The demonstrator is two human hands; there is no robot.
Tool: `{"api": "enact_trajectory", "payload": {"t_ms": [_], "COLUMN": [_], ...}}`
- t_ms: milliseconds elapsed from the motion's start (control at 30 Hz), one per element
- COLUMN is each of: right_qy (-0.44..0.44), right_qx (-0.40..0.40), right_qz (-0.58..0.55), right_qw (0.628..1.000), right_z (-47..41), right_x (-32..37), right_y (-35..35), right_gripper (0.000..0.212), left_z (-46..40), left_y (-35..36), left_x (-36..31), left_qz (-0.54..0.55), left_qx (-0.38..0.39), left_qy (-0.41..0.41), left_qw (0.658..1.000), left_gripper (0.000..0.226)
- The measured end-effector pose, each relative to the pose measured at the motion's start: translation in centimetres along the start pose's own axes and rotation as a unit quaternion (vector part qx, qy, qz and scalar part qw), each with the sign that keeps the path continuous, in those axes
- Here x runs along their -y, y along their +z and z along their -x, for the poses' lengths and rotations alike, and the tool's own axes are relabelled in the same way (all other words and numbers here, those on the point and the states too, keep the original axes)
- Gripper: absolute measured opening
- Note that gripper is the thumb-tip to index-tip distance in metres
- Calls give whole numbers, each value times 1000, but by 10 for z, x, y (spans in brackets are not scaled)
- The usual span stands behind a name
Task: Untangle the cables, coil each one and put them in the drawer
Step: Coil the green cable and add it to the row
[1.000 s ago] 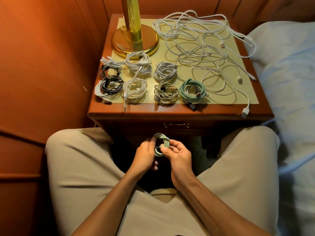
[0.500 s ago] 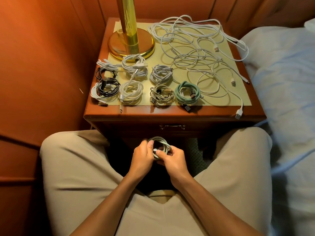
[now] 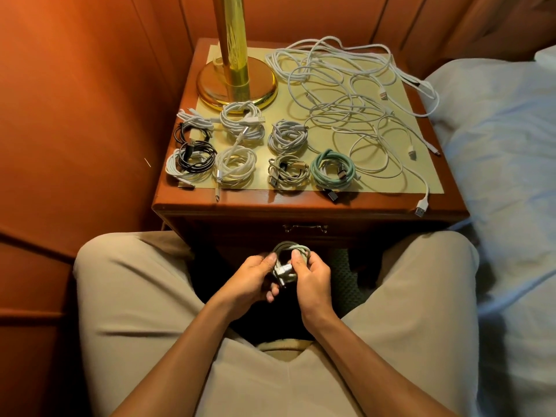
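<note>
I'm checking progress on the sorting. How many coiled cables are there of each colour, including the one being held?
White coils: 5
Black coils: 2
Beige coil: 1
Green coils: 2, one gripped by left hand and right hand
Total: 10, leaving out the loose white tangle

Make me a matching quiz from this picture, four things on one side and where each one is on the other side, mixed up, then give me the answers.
Things:
1. green coiled cable
2. brass lamp base
3. tangle of white cables
4. pale green coil

Places:
A. held in both hands, below the drawer handle
B. back left of the nightstand
C. front row, right end of the coils
D. spread over the back right of the top

Pairs: 1-C, 2-B, 3-D, 4-A
</note>
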State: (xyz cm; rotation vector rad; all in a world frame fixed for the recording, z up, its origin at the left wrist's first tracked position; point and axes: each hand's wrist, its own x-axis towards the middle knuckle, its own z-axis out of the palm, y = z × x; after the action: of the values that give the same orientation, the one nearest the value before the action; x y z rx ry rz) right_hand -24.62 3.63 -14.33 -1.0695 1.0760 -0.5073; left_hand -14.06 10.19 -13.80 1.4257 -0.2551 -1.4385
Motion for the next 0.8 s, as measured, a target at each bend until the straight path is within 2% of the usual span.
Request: {"api": "enact_trajectory", "payload": {"t_ms": [100,167,267,367,500,600,733,800], "right_qy": [-49,-70,-42,-13,31,55,-38,-82], "right_qx": [23,35,50,84,123,112,34,13], "right_qz": [110,230,333,356,390,365,340,322], "right_qw": [992,970,941,931,912,922,939,943], "right_z": [0,-2,-5,-5,-13,-16,-10,-4], "right_x": [0,-1,3,8,14,15,19,24], "right_y": [-4,-8,-11,-15,-19,-21,-26,-26], "right_gripper": [24,26,30,27,26,31,12,10], "left_z": [-1,0,0,2,6,7,12,14], "left_y": [-2,-2,0,2,-2,1,4,3], "left_x": [-3,-3,-1,-1,2,1,0,0], "left_qz": [45,48,40,22,-52,-45,-72,-80], "left_qx": [-6,-20,-36,-42,-15,-15,-33,-51], "left_qy": [-31,-39,-47,-44,-9,-5,43,67], "left_qw": [998,998,997,998,998,999,996,993], "left_gripper": [31,33,34,35,27,25,20,19]}}
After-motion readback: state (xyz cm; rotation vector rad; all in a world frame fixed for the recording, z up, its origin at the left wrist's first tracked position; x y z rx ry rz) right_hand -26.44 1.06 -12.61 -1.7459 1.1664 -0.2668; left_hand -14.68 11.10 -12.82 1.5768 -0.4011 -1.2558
